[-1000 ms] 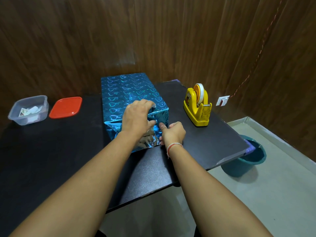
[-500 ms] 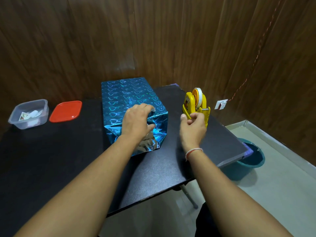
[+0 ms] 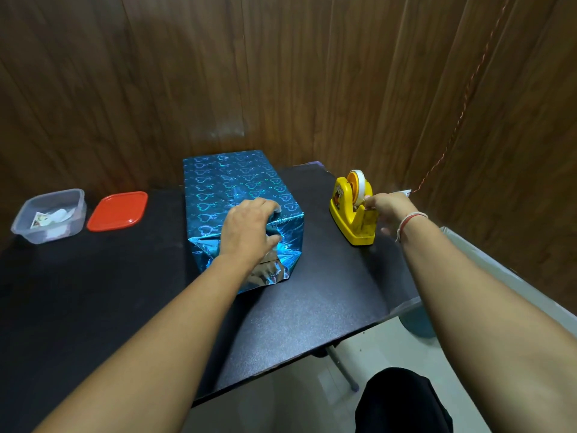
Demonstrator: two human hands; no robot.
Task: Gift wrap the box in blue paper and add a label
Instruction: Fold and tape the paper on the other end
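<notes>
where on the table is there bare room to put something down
Bare black table lies in front of the clear tub and red lid, and between the wrapped box and tape dispenser. It is crowded at the box's near end, under the left hand.

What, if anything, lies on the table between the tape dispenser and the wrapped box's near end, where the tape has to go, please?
Nothing visible does. Only bare table lies between the dispenser, where the right hand pinches at the tape, and the box, whose near-end fold the left hand holds down.
</notes>
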